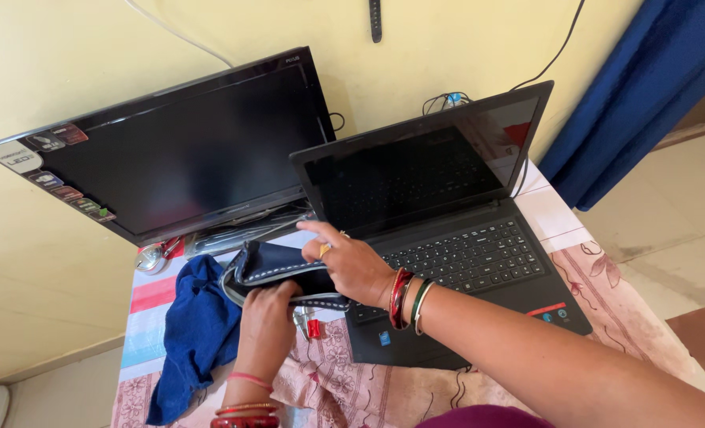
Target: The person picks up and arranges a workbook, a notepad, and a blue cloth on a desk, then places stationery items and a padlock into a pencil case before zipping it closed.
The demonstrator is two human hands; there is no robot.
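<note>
The right hand (351,265) reaches into the mouth of a dark blue pouch (277,273), thumb and forefinger extended and apart over its edge; the other fingers curl inside, so what they touch, if anything, cannot be told. The left hand (267,317) clamps the pouch's near rim from six o'clock, fingers closed on the fabric and its pale zip edge. So the pouch already stands open and held; nothing has visibly come out of it. It lies on the patterned tablecloth (606,317), touching the open black laptop (447,230) at its three o'clock. A blue cloth (198,333) lies at nine o'clock, a dark monitor (178,150) at eleven, small red clips (311,326) just below.
</note>
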